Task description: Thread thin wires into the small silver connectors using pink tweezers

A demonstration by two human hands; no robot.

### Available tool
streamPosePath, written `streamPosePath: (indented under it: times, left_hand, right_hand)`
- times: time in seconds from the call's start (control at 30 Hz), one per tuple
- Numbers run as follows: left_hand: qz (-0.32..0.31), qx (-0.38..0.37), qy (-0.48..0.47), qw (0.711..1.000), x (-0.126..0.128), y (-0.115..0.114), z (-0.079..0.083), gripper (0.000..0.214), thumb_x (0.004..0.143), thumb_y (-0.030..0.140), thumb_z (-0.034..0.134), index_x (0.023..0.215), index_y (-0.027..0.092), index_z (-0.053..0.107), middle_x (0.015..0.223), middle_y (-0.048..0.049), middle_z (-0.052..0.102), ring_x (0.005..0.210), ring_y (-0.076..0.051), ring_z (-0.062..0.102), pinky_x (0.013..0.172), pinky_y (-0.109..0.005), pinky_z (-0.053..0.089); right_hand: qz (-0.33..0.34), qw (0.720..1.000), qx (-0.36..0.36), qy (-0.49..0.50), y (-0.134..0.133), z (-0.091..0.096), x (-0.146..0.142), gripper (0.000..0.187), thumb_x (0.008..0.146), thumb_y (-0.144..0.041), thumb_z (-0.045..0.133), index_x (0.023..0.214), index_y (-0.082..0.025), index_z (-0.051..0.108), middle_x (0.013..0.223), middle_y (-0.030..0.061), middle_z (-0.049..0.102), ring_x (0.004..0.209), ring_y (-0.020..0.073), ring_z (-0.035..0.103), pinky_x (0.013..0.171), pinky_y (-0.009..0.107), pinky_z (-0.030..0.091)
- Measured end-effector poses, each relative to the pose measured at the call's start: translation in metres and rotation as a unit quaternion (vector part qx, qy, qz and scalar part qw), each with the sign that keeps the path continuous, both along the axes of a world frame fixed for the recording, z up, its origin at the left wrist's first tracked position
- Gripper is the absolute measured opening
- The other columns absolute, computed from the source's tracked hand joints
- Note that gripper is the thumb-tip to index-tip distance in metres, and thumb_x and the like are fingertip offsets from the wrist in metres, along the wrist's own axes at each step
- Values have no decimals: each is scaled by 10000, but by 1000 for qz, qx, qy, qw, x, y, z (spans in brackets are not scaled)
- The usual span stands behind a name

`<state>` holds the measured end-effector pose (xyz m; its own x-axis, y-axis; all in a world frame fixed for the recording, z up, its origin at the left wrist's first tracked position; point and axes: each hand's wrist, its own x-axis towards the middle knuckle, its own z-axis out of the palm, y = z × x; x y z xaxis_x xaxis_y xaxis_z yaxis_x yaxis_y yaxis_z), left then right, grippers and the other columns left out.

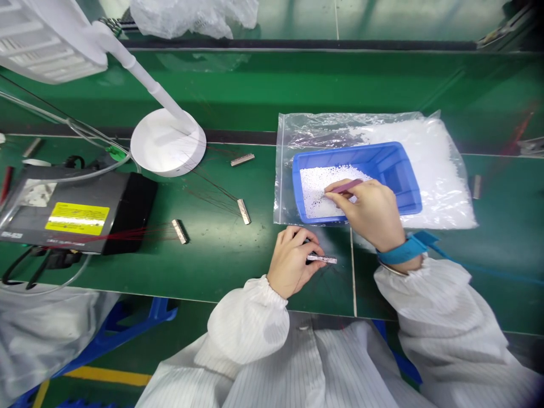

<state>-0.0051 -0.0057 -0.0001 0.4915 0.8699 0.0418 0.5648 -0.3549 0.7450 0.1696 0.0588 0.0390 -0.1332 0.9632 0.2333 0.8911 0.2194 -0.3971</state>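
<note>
My left hand (293, 260) is closed on a small grey metal strip (322, 259), pinning it against the green mat (221, 266) near the front edge. My right hand (369, 212) grips pink tweezers (345, 186), and their tip reaches into a blue plastic tray (402, 170) holding several tiny white beads (318, 184). A blue wrist strap (402, 251) circles my right wrist. Both arms wear white striped sleeves.
The tray rests on a clear bag of white material (442, 170). Three similar metal strips (243, 211) (180, 231) (242, 160) with thin red wires lie to the left. A white lamp base (168, 143) and a grey box with a yellow label (76, 218) stand further left.
</note>
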Motion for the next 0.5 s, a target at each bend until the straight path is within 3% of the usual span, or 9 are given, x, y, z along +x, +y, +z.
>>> streamPosePath:
  times: [0.3, 0.5]
  left_hand:
    - [6, -7, 0, 1000, 1, -1, 1, 120, 726, 282, 755, 793, 224, 674, 975, -18, 610, 1028, -219, 460, 870, -385, 379]
    - [6, 2, -1, 1000, 1, -1, -1, 131, 717, 279, 763, 791, 221, 672, 971, -16, 611, 1018, -218, 462, 858, -378, 380]
  right_hand:
    - [17, 1000, -14, -12, 4, -3, 2, 203, 855, -358, 559, 847, -216, 704, 799, 23, 725, 696, 186, 648, 667, 322, 461]
    - [11, 1000, -12, -4, 1, 0, 2, 197, 860, -344, 555, 845, -219, 707, 841, 16, 728, 724, 186, 649, 673, 318, 461]
